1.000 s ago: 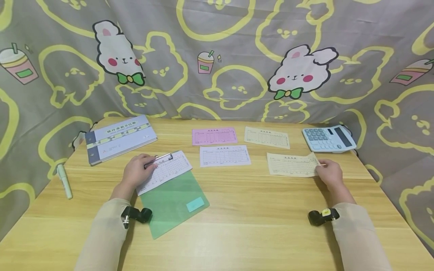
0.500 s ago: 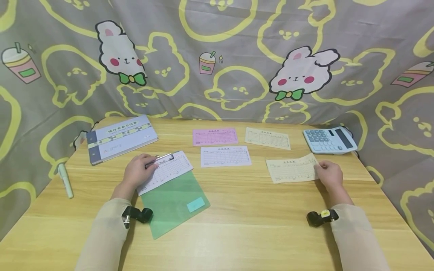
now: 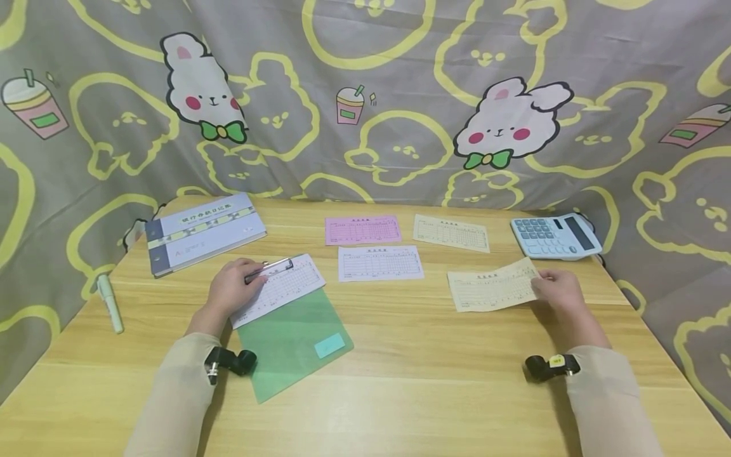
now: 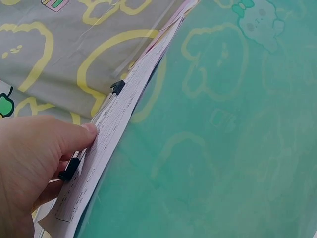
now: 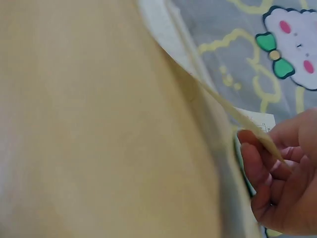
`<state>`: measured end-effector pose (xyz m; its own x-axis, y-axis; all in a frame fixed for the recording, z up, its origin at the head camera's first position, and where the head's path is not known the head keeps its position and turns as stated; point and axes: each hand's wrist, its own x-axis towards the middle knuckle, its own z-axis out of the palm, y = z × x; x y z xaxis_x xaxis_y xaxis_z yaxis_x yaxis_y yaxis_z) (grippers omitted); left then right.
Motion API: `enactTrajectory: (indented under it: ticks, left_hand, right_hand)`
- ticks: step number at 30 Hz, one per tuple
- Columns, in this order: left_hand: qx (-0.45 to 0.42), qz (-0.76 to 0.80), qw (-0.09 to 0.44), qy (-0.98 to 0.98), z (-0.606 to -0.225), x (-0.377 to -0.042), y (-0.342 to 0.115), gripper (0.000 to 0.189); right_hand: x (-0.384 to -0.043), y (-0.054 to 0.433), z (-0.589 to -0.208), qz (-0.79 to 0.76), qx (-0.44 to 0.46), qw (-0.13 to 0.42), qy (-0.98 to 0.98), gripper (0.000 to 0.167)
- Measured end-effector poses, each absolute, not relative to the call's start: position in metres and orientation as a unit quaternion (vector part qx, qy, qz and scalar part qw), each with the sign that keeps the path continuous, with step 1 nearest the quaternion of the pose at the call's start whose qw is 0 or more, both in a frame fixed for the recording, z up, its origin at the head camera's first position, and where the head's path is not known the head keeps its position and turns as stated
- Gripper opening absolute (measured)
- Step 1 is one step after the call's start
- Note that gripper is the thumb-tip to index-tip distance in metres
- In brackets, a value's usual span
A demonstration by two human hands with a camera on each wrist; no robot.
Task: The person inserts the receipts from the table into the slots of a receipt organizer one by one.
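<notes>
My left hand (image 3: 233,289) grips the clip end of a green clipboard (image 3: 291,339) lying slanted on the table. In the left wrist view its thumb (image 4: 81,136) presses beside the clip, with fingers curled at the board's edge. A printed white form (image 3: 288,289) is held beneath the metal clip (image 3: 280,268). On the right, my right hand (image 3: 562,293) pinches the right edge of a pale yellow form (image 3: 491,291), whose right end curves up off the table. The right wrist view shows that paper's edge between thumb and curled fingers (image 5: 255,163).
Behind lie a pink form (image 3: 363,230), a white form (image 3: 379,263) and another yellow form (image 3: 451,233). A blue calculator (image 3: 555,236) stands back right. A ledger book (image 3: 205,236) and a green highlighter (image 3: 110,304) lie left. A patterned curtain (image 3: 400,82) closes off the back.
The yellow form has swung so its left end lies nearer me, and its right end bends up. My right wrist has shifted slightly right. The left hand and clipboard stay put.
</notes>
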<state>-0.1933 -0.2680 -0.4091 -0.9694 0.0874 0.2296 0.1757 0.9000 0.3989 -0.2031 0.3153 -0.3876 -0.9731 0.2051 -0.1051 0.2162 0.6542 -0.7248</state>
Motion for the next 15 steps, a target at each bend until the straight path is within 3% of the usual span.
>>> enactTrajectory:
  ticks: [7,11,15]
  left_hand:
    - [-0.068,-0.207,0.102,-0.971,-0.408,-0.193,-0.268,0.036]
    - [-0.064,-0.206,0.097,-0.972,-0.408,-0.193,-0.267,0.037]
    - [-0.061,-0.207,0.095,-0.972,-0.409,-0.193,-0.267,0.037]
  right_hand:
    - [-0.226,0.322,-0.389,-0.527,0.107,0.022,0.843,0.042]
    - [-0.219,0.293,-0.361,-0.580,0.072,0.031,0.811,0.051]
    - [-0.213,0.255,-0.334,-0.605,0.048,0.015,0.795,0.036]
